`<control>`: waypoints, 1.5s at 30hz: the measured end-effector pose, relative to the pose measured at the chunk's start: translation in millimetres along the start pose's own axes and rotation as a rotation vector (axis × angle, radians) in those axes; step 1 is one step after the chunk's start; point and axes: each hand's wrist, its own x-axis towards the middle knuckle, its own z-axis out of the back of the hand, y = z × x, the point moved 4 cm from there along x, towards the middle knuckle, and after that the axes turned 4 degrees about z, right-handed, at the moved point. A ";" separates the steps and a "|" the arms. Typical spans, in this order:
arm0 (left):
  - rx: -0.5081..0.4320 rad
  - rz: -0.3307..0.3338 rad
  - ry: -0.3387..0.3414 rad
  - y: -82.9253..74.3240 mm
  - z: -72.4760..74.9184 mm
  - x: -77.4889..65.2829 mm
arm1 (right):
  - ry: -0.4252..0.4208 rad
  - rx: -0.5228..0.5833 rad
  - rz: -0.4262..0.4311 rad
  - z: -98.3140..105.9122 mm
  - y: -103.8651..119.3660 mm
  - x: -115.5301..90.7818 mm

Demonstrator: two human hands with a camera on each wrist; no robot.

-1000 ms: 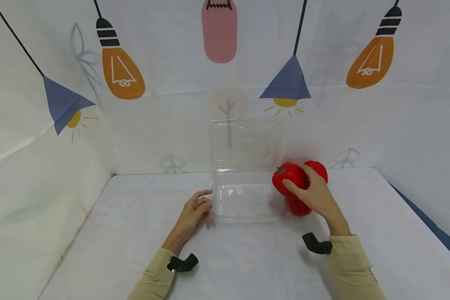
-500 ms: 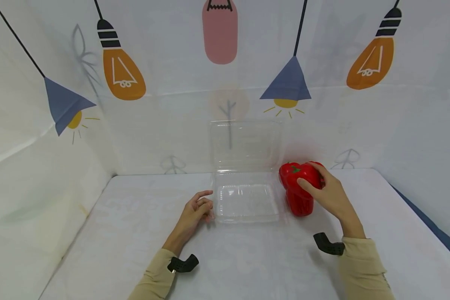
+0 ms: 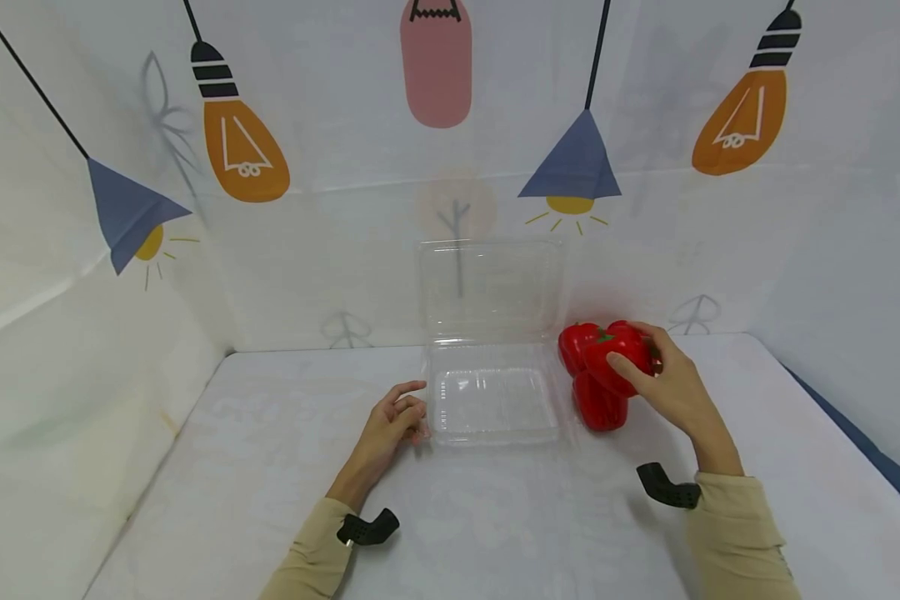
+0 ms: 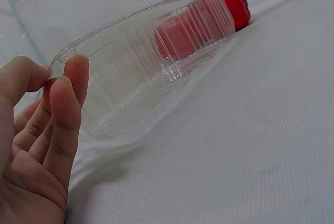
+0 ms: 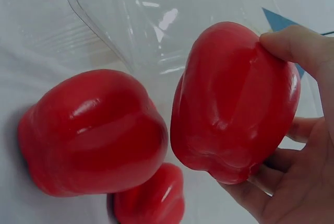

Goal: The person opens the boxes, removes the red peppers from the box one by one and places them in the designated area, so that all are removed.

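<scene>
My right hand (image 3: 678, 387) grips a red bell pepper (image 5: 235, 98) between thumb and fingers, above other red peppers on the table. One lying pepper (image 3: 600, 404) is in front of it and another (image 3: 573, 343) at its left. More red shows behind the held pepper, partly hidden by it and the fingers. A clear plastic clamshell container (image 3: 495, 437) stands unfolded left of the peppers, its lid (image 3: 492, 287) upright. At the container's left side, my left hand (image 4: 44, 130) pinches the rim between thumb and finger. No pepper lies in the container's base.
A white cloth covers the table (image 3: 487, 517). Behind it hangs a pale sheet (image 3: 330, 250) with printed lamps and bulbs, close to the upright lid. Black wrist mounts (image 3: 367, 527) stick out from both forearms.
My right hand has moved right with the held pepper, away from the container's right edge, uncovering the pepper at the back left. My left hand has stayed at the container's left side.
</scene>
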 end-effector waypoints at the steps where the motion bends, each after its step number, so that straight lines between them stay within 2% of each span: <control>1: -0.004 0.005 0.002 -0.2 -0.2 0.2 | 0.000 0.001 -0.001 0.9 -0.7 -0.3; 6: -0.010 0.020 -0.003 -0.3 -0.4 0.1 | 0.007 0.012 -0.021 6.1 -5.3 -1.6; 16: 0.018 -0.004 -0.015 3.6 0.5 1.5 | 0.024 -0.014 -0.071 13.2 -15.7 -2.3; 25: 0.013 0.002 -0.020 3.7 0.4 1.3 | 0.024 -0.029 -0.101 16.6 -21.4 -3.3; 45: 0.007 0.020 -0.009 2.6 0.6 0.7 | 0.108 0.004 -0.188 21.4 -40.8 -5.4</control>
